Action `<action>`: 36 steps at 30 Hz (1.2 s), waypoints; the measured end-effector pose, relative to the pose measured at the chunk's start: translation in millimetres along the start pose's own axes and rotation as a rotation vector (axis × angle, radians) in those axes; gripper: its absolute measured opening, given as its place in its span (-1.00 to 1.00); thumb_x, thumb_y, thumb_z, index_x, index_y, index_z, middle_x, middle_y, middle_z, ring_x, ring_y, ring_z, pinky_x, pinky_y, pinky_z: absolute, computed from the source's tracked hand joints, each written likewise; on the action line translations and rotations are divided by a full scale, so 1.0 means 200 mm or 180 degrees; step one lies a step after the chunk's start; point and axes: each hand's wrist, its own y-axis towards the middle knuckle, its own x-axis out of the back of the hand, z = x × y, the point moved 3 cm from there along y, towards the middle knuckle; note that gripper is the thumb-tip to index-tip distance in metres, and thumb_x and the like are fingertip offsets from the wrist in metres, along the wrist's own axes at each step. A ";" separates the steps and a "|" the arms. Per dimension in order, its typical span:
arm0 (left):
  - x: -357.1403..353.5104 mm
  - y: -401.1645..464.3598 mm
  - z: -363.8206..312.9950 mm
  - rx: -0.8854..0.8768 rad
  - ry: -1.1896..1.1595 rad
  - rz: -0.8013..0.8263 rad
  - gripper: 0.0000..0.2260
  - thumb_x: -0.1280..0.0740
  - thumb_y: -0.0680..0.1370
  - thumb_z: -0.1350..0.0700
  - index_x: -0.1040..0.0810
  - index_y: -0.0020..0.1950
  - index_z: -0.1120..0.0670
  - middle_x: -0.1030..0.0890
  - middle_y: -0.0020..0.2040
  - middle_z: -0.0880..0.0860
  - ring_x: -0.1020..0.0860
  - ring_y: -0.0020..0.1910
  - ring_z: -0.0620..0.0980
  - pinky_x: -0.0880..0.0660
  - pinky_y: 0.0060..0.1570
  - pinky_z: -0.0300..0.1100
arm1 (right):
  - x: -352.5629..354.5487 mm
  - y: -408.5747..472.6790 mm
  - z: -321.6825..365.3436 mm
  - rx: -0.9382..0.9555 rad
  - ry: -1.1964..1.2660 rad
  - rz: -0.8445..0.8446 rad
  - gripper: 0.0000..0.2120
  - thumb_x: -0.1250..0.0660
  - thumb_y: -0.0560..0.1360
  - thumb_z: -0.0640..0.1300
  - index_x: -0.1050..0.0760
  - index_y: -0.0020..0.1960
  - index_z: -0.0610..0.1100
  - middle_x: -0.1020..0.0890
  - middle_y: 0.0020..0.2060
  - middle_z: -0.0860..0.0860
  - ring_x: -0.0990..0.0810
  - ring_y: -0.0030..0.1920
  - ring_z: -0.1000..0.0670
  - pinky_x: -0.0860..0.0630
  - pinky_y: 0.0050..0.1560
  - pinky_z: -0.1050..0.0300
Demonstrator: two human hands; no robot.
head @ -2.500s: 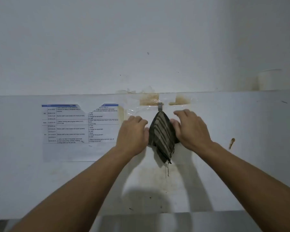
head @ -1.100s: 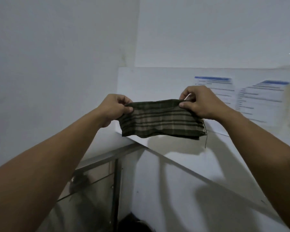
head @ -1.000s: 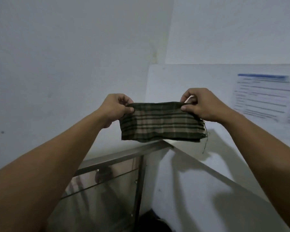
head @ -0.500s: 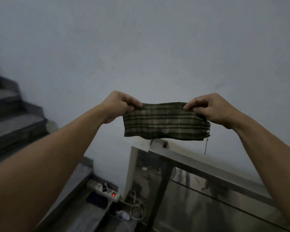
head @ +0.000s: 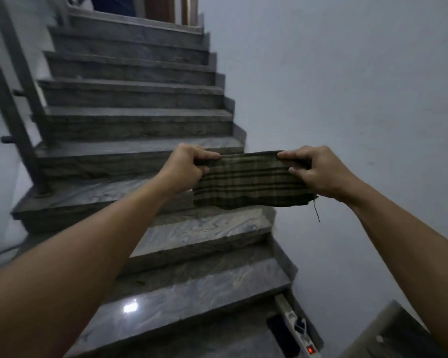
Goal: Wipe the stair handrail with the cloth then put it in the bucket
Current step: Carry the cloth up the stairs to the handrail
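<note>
A dark green and tan striped cloth [head: 248, 182] is stretched flat in the air between both hands, a loose thread dangling from its right corner. My left hand [head: 185, 166] pinches its left end and my right hand [head: 313, 170] pinches its right end. The grey metal stair handrail [head: 7, 81] with its posts runs up the far left edge of the view, well apart from the cloth. No bucket is in view.
Grey marble stairs [head: 191, 293] climb ahead toward a doorway at the top. A plain wall [head: 346, 86] closes the right side. A white power strip [head: 299, 332] with a red light lies on the floor at the bottom right, beside a metal railing corner [head: 393, 329].
The cloth came off the wall hook and was spread between both hands. The view swung left from the notice wall, past the lower railing, to the staircase going up.
</note>
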 end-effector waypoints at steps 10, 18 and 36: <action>0.85 0.56 0.38 0.0343 0.0887 -0.0475 -0.55 -0.40 0.46 0.35 -0.51 0.33 0.12 -0.47 0.07 -0.04 -0.45 0.08 -0.09 -0.40 0.16 -0.30 | -0.46 1.21 0.43 0.0635 0.0311 0.0303 -0.57 -0.40 0.44 -0.27 -0.50 0.29 -0.06 -0.52 0.01 -0.03 -0.52 0.02 0.00 -0.48 0.09 0.19; 1.33 1.20 0.44 0.0379 0.0949 -0.0765 -0.68 -0.34 0.50 0.35 -0.54 0.22 0.13 -0.43 -0.03 -0.10 -0.47 -0.04 -0.15 -0.41 -0.19 -0.51 | -0.45 2.08 0.64 0.0983 0.0354 0.0441 -0.56 -0.38 0.45 -0.28 -0.48 0.31 -0.07 -0.47 -0.03 0.04 -0.47 0.01 0.03 -0.42 0.11 0.18; 2.62 2.51 0.46 0.0835 0.1358 -0.1443 -0.56 -0.39 0.48 0.34 -0.48 0.35 0.15 -0.45 0.06 -0.01 -0.44 0.06 -0.06 -0.40 0.11 -0.27 | -0.44 4.01 1.42 0.1514 0.0616 0.0724 -0.54 -0.42 0.43 -0.28 -0.48 0.31 -0.10 -0.45 -0.01 0.02 -0.48 0.03 -0.01 -0.44 0.14 0.18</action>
